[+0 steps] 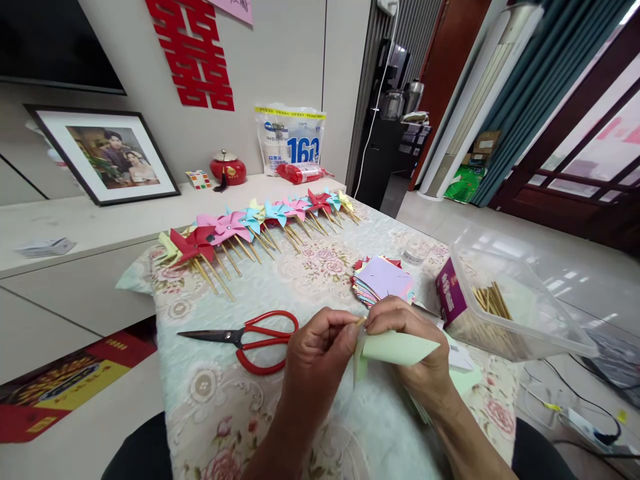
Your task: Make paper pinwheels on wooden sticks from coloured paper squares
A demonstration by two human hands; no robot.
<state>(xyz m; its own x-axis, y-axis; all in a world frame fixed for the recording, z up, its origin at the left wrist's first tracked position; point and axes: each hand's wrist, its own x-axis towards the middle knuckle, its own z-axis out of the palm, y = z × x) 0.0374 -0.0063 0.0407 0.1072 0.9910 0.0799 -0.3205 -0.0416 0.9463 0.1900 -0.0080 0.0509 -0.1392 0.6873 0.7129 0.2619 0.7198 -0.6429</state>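
One sheet of pale green paper [397, 348] is pinched between both hands above the desk [215, 400].

The left hand [317, 353] and right hand [410, 347] are pressed together at its folded corner. One pair of red scissors [250, 337] lies to the left, one stack of coloured paper squares [383, 280] behind. One clear plastic box [515, 300] is filled with wooden sticks [487, 300]. Finished pinwheels [260, 223], too overlapped to be counted, are laid in one row.

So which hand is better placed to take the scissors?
Probably the left hand: the scissors lie just to its left, handles toward it. The right hand holds the green paper, farther away.
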